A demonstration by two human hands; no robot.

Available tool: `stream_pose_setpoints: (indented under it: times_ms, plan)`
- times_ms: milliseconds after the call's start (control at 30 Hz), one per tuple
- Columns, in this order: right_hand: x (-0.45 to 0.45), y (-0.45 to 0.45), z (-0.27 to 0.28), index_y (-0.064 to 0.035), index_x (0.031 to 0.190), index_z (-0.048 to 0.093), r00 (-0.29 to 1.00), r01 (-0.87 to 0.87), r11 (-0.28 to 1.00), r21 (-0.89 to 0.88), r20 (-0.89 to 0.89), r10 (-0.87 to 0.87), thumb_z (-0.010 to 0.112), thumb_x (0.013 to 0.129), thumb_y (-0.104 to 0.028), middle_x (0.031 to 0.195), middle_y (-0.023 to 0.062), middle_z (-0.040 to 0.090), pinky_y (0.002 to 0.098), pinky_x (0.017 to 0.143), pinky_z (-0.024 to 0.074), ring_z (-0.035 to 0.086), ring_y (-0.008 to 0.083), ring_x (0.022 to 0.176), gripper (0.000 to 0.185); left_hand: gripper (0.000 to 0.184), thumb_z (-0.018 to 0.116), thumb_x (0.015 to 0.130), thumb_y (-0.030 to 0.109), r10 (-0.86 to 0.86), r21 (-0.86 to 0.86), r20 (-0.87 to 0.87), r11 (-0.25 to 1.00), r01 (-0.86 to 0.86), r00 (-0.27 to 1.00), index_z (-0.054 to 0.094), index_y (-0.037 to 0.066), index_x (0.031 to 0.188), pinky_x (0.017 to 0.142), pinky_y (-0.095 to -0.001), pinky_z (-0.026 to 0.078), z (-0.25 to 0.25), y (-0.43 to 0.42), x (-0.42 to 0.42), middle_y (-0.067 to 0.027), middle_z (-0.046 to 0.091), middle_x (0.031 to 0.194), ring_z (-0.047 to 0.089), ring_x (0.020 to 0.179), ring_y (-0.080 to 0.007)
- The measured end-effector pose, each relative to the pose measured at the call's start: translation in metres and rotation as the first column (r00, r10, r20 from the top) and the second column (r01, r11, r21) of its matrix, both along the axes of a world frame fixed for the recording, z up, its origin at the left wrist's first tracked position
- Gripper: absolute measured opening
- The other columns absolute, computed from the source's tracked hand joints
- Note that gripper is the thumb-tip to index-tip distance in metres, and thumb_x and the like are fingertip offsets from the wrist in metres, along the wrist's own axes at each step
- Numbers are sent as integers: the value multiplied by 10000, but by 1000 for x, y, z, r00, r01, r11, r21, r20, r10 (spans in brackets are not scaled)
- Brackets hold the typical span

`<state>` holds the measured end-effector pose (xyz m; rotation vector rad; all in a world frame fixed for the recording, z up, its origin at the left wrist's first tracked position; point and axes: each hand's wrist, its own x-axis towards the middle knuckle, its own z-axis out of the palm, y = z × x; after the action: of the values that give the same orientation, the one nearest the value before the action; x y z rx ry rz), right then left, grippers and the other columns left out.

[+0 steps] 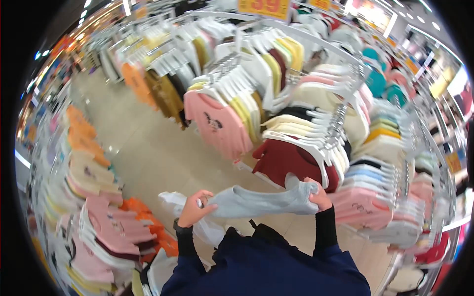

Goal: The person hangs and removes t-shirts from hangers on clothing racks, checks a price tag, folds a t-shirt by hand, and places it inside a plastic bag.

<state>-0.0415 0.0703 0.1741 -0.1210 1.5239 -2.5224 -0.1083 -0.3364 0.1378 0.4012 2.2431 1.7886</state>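
A light grey-blue garment (pixel 261 201) is stretched sideways between my two hands in front of my body. At its left end my left hand (pixel 195 209) is closed, with thumb and fingers gripping the cloth. The other end is gripped by my right hand (pixel 320 195), its fingers wrapped over the edge. Crumpled white plastic (pixel 209 232) hangs below and beside my left hand. Just beyond my right hand hangs a dark red top (pixel 286 160) on a white hanger. The garment's exact kind is not clear, as it is bunched.
Racks of hanging clothes stand ahead, including a pink top (pixel 215 121) and more pink tops (pixel 363 204) at right. On the left, another rack holds pink shirts (pixel 111 222) and orange garments (pixel 86 133). A tiled floor aisle (pixel 143 148) runs between them. A yellow price sign (pixel 264 7) hangs overhead.
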Motion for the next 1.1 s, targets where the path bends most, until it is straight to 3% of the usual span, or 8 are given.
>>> stream_pose_setpoints:
  times_ms: [200, 400, 467, 633, 767, 933, 1067, 1100]
  plan:
    - [79, 41, 42, -83, 826, 559, 958, 286, 887, 363, -77, -277, 800, 760, -231, 769, -61, 501, 234, 652, 363, 466, 40, 740, 291, 174, 700, 869, 188, -320, -168, -40, 936, 309, 947, 654, 21, 853, 517, -250, 287, 17, 62, -18, 56, 398, 562, 346, 563, -35]
    - [175, 104, 47, -27, 703, 555, 836, 547, 640, 540, -309, -453, 725, 819, -98, 662, -46, 461, 250, 595, 337, 417, 52, 655, 218, 162, 614, 927, 164, -437, 89, -242, 879, 468, 867, 584, 24, 849, 624, -231, 360, 33, 153, -6, 28, 485, 679, 424, 670, -50]
    - [213, 118, 61, -22, 704, 546, 789, 602, 546, 582, -329, -519, 728, 816, -102, 652, -41, 458, 257, 590, 338, 409, 56, 647, 229, 172, 602, 930, 174, -553, 18, -190, 824, 567, 811, 573, 24, 850, 636, -238, 360, 40, 185, 6, 34, 482, 673, 431, 681, -56]
    - [329, 155, 58, -23, 695, 531, 669, 691, 374, 619, -350, -656, 733, 808, -96, 646, -26, 457, 271, 575, 334, 402, 67, 634, 243, 203, 645, 899, 191, -760, -52, -119, 647, 760, 639, 584, 16, 816, 620, -244, 356, 53, 279, 52, 17, 500, 675, 428, 674, -54]
    - [418, 172, 50, -38, 683, 518, 513, 738, 176, 651, -372, -774, 759, 801, -91, 637, -30, 458, 261, 568, 327, 404, 68, 631, 274, 254, 696, 853, 200, -937, -197, -72, 350, 916, 342, 617, -15, 743, 577, -252, 368, 71, 358, 97, -7, 540, 633, 450, 634, -55]
    - [500, 158, 63, -39, 818, 594, 269, 853, 131, 505, -212, -940, 756, 806, -68, 762, -8, 583, 232, 666, 407, 516, 68, 731, 165, 271, 675, 872, 248, -976, 127, -30, 213, 969, 218, 644, -6, 783, 616, -246, 391, 57, 448, 125, 1, 603, 704, 492, 685, -52]
    - [563, 159, 48, -14, 989, 608, 236, 689, -26, 724, -258, -937, 691, 859, -79, 810, 14, 612, 238, 710, 430, 544, 72, 791, 168, 280, 614, 943, 228, -983, 263, 151, 141, 954, 104, 663, -23, 1054, 740, -236, 447, 77, 518, 196, 9, 648, 920, 560, 821, -64]
    - [566, 160, 45, -12, 980, 592, 101, 656, -124, 744, -249, -963, 646, 899, -94, 822, 8, 614, 231, 705, 420, 531, 63, 791, 127, 278, 609, 949, 227, -986, 280, 158, 91, 956, 48, 662, -20, 1066, 736, -233, 449, 75, 540, 212, 9, 650, 923, 562, 819, -61]
